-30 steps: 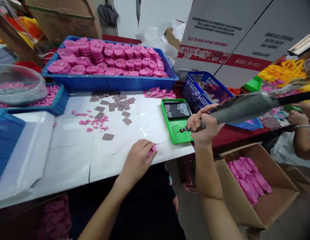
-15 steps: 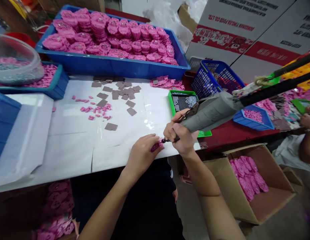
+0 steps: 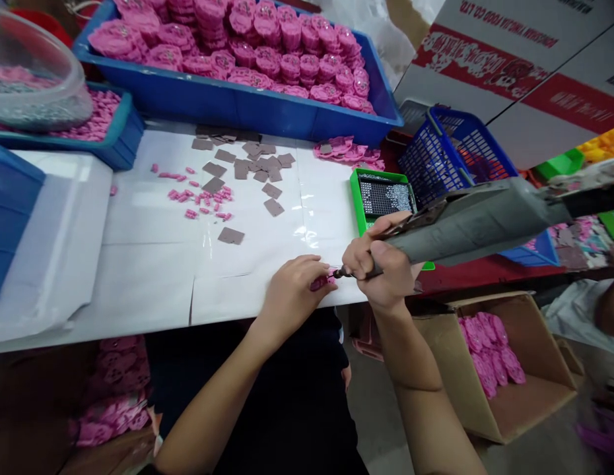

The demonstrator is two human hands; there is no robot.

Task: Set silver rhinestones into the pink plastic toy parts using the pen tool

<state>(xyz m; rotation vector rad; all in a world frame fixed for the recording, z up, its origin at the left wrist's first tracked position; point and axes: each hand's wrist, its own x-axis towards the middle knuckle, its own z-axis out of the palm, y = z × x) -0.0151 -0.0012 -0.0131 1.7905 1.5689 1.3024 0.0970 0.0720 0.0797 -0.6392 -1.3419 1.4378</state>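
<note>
My left hand (image 3: 293,293) lies closed over a small pink piece (image 3: 319,283) at the near edge of the white table (image 3: 148,270). My right hand (image 3: 381,264) grips a long grey tool (image 3: 475,221) like a pen. Its dark tip touches the pink piece just right of my left fingers. Behind my right hand stands a green tray (image 3: 359,181) with a dark perforated plate (image 3: 383,196) of tiny beads.
A big blue bin (image 3: 228,105) of pink stacks stands at the back. Brown squares (image 3: 247,168) and pink bits (image 3: 203,198) lie mid-table. A blue basket (image 3: 448,155) is to the right, a cardboard box (image 3: 529,389) of pink pieces below right. Another person's arm (image 3: 609,307) shows at far right.
My right hand brought the tool tip from the green tray down and left to the pink piece under my left hand. The view tilted down and nearer.
</note>
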